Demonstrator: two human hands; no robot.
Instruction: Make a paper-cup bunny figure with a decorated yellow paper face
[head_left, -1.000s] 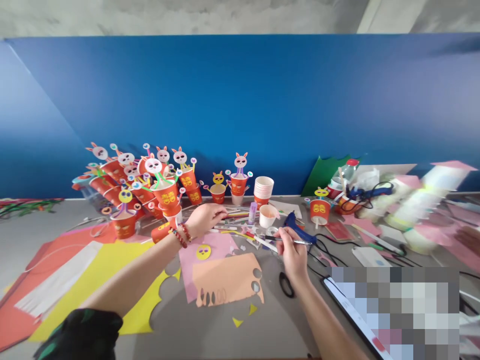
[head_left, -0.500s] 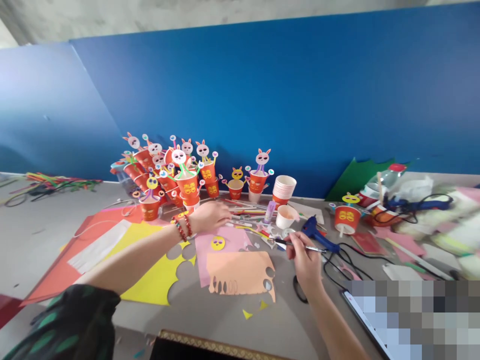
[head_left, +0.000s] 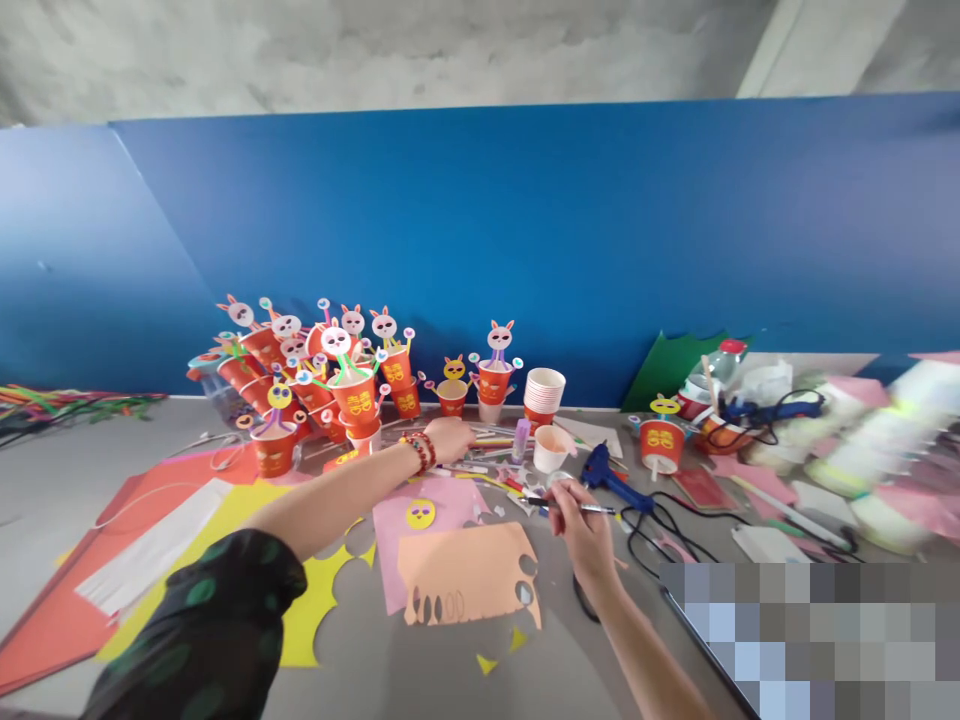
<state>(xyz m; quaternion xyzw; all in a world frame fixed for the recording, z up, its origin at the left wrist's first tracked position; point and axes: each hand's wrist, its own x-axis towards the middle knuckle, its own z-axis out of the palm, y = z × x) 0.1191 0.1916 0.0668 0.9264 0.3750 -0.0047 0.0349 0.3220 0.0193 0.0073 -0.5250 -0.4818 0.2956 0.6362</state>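
My left hand [head_left: 448,438], with a red beaded bracelet on its wrist, reaches over a row of pens and thin sticks [head_left: 491,440] at the back of the table. Its fingertips point down and are partly hidden, so I cannot make out a hold. A slim pen [head_left: 594,508] lies sideways in my right hand [head_left: 574,510], pinched between thumb and fingers. Just beyond that hand stand a white paper cup [head_left: 551,450] and a purple glue stick [head_left: 520,440]. Nearer to me are a yellow paper face [head_left: 421,514] on pink paper [head_left: 386,545] and an orange sheet with cut-outs [head_left: 472,560].
Red cups with paper animal heads [head_left: 352,395] crowd the back left. A cup stack [head_left: 544,390] rises behind the white cup. Right of my right hand lies a blue glue gun [head_left: 615,480] with black cords. Yellow [head_left: 300,610] and red sheets [head_left: 67,590] spread at left.
My left hand has moved right, further over the pens and sticks. My right hand still holds the pen near the same spot. The whole view has shifted, with more wall showing above.
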